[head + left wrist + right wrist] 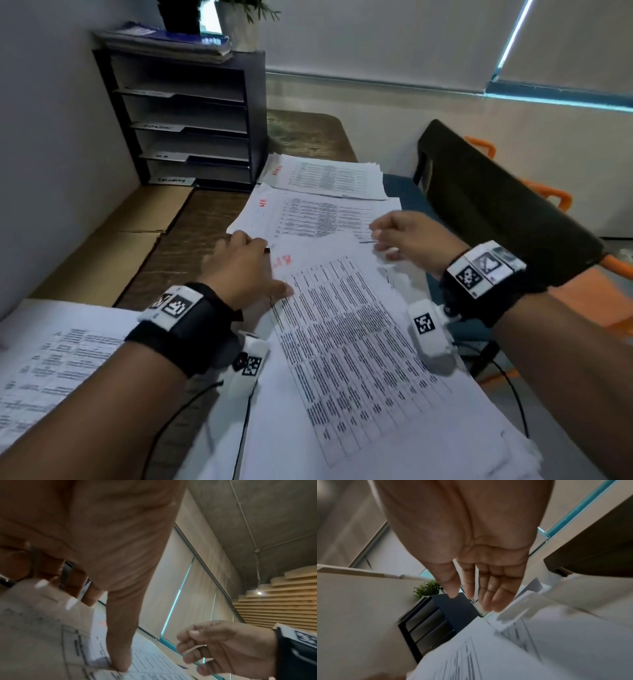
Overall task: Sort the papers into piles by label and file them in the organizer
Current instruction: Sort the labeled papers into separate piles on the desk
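Observation:
A thick stack of printed sheets (359, 359) lies in front of me, its top sheet marked in red at the far left corner. My left hand (255, 263) is at that corner: the thumb (118, 655) presses the top sheet (42, 628) and the curled fingers hold its raised edge. My right hand (394, 236) hovers over the sheet's far right corner with loosely bent fingers (488, 599) and holds nothing. Beyond lie a red-labelled pile (308, 216) and a second pile (329, 178). The black shelf organizer (185, 116) stands at the back left with white label strips.
Another pile of sheets (51, 359) lies at the front left. A cardboard box (120, 240) sits against the left wall. A dark chair (496, 205) with an orange frame stands right of the table. Folders (164, 41) and potted plants (239, 24) top the organizer.

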The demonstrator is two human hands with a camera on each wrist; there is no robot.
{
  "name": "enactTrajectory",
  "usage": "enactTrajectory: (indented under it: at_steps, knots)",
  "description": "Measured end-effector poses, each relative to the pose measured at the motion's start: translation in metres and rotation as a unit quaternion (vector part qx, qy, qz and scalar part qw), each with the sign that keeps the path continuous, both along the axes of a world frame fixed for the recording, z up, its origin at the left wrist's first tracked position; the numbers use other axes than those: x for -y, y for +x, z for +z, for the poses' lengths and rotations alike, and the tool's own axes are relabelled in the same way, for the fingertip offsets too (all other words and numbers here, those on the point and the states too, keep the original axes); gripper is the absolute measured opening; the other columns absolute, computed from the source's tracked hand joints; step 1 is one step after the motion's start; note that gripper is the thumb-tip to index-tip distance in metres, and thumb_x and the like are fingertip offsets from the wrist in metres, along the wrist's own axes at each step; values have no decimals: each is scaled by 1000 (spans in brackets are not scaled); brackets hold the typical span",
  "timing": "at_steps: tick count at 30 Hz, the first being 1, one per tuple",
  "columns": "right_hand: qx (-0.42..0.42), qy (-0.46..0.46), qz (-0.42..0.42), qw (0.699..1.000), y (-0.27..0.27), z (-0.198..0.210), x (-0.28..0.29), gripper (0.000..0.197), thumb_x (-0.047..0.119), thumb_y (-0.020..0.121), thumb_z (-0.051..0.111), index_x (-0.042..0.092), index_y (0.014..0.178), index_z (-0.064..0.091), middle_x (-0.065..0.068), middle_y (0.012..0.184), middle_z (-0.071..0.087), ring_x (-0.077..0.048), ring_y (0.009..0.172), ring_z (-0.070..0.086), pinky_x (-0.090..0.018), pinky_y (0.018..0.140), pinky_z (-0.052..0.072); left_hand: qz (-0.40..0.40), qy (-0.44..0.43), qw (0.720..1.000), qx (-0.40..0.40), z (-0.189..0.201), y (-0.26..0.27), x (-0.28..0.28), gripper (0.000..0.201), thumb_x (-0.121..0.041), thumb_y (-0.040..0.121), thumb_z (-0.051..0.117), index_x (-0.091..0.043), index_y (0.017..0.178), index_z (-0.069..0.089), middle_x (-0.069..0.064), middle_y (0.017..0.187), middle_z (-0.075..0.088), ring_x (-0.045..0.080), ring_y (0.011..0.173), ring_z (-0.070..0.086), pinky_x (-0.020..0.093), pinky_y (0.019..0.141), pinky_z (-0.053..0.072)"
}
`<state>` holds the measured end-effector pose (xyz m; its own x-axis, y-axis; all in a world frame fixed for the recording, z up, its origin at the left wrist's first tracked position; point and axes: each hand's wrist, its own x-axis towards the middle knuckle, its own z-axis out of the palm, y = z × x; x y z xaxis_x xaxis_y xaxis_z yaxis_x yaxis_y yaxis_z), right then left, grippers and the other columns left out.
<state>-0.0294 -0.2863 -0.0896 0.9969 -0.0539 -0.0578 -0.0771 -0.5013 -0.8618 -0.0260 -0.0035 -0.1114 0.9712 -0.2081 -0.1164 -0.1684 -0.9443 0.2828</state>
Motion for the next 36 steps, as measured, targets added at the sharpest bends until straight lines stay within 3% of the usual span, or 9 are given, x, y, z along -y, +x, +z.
enactTrajectory:
  at_steps: [6, 11, 19, 24, 26, 29, 31, 33, 36]
  knots:
    - [-12, -86, -1, 996, -38, -15, -2, 27, 29, 94, 65, 18, 118, 62, 1, 110, 65, -26, 90, 70, -30, 74, 56, 10, -67, 998, 10, 6, 2, -10, 38, -35, 76, 83, -24, 107, 64, 0, 107, 67, 21, 92, 58, 29, 63, 42]
    - [-24, -66, -19, 997, -44, -17, 5, 38, 29, 91, 70, 16, 125, 58, -4, 116, 62, -20, 96, 66, -28, 76, 54, 8, -98, 994, 49, 10, 5, -16, 14, -18, 85, 70, -29, 78, 67, -6, 92, 70, 14, 82, 62, 25, 60, 41]
    - [-17, -37, -46, 998, -40, -16, 28, 47, 40, 82, 77, 24, 121, 58, 3, 110, 65, -12, 90, 64, -26, 77, 50, 103, -369, 920, 85, 11, 21, -34, 10, -22, 96, 61, -18, 88, 66, 0, 92, 71, 19, 83, 63, 34, 73, 51]
    - [-19, 165, -114, 980, -22, -21, 55, 83, 36, 64, 90, 12, 131, 48, -12, 124, 64, -25, 98, 68, -38, 78, 58, 238, -569, 782, 91, 14, 23, -48, 8, -12, 100, 54, -10, 103, 61, 11, 95, 72, 19, 70, 66, 23, 44, 52]
    - [-64, 264, -63, 960, -21, -21, 51, 98, 38, 57, 92, 3, 137, 46, -16, 118, 66, -27, 89, 71, -37, 70, 61, 258, -643, 717, 73, 13, 25, -48, 4, -12, 100, 54, -12, 102, 57, 18, 107, 71, 27, 78, 69, 33, 53, 59]
    - [-83, 307, 18, 948, -14, -20, 31, 52, 18, 90, 61, 1, 138, 51, -16, 131, 64, -29, 108, 69, -41, 85, 60, 241, -705, 666, 34, 9, 23, -40, 6, -10, 99, 51, -14, 100, 54, 30, 120, 65, 32, 87, 70, 64, 81, 57]
    - [-62, 296, 15, 953, 0, -19, 24, 46, 5, 92, 59, 3, 137, 53, -16, 132, 64, -34, 119, 63, -47, 98, 53, 210, -721, 660, 9, 7, 24, -32, 12, -7, 99, 48, -15, 104, 55, 32, 126, 61, 25, 84, 69, 65, 87, 54]
    - [-21, 236, -67, 969, 20, -19, 30, 67, 12, 68, 82, 7, 131, 59, -16, 126, 67, -37, 115, 65, -54, 100, 51, 166, -720, 674, -12, 8, 24, -26, 19, -9, 101, 50, -16, 118, 56, 20, 127, 65, 24, 101, 68, 53, 91, 56]
    - [16, 113, -170, 979, 61, -29, 63, 76, 33, 52, 84, 16, 123, 63, -11, 118, 71, -33, 107, 69, -55, 96, 53, 119, -615, 780, 3, 5, 25, -23, 39, -24, 98, 63, -13, 133, 50, 2, 125, 63, 17, 113, 63, 33, 94, 53]
